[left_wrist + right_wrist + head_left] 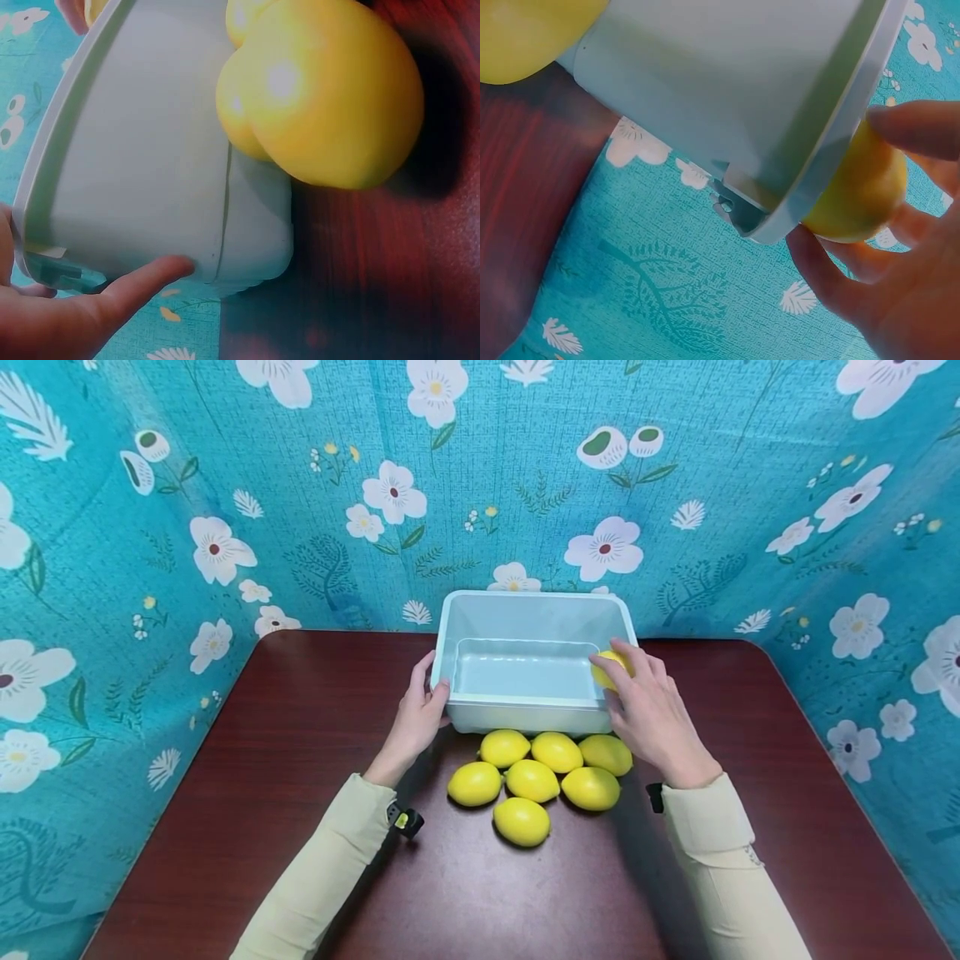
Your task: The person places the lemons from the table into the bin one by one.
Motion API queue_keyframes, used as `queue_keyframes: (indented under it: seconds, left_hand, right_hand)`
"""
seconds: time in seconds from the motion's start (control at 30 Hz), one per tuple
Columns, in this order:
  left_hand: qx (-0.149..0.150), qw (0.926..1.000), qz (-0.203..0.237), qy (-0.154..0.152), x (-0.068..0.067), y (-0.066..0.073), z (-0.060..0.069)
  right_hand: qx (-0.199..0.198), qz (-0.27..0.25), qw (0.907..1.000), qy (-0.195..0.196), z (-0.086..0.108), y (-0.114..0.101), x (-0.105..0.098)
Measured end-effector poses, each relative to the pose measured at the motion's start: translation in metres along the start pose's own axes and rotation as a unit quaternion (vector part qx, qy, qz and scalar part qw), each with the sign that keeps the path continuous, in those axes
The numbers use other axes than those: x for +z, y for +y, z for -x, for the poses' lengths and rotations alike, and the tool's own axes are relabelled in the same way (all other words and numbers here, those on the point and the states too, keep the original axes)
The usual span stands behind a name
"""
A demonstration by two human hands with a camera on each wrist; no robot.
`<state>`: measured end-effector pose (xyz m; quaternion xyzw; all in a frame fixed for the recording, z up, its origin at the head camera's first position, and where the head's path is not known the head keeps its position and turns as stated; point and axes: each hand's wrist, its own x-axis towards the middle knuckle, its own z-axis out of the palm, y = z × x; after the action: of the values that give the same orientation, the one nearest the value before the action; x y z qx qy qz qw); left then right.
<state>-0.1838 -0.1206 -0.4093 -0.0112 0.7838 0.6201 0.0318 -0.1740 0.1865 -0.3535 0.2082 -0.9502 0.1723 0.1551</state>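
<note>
A pale blue-grey bin [532, 713] stands at the table's back edge, with no lemon visible on its floor. My left hand [417, 717] grips its left end; in the left wrist view the thumb of that hand [82, 315] lies along the bin's side [150, 150]. Over the bin's right front corner, my right hand [652, 710] holds a lemon [611, 670] between thumb and fingers. The right wrist view shows this lemon [862, 187] in the right hand [900, 277], beside the rim. Several lemons [532, 781] lie in rows just before the bin.
The dark red table [315, 718] extends to both sides and in front. Blue floral cloth [480, 485] hangs behind the table and along both sides. The nearest lemon [522, 822] lies closest to the person, between the two forearms.
</note>
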Motion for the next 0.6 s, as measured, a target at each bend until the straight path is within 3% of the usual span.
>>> queue_keyframes:
  seconds: [0.6]
  left_hand:
    - [0.001,1.0000,-0.003,0.000,0.0000,-0.0007,0.0002]
  right_hand:
    - [0.007,0.000,0.9998,0.019,0.0045,-0.0044,-0.0051]
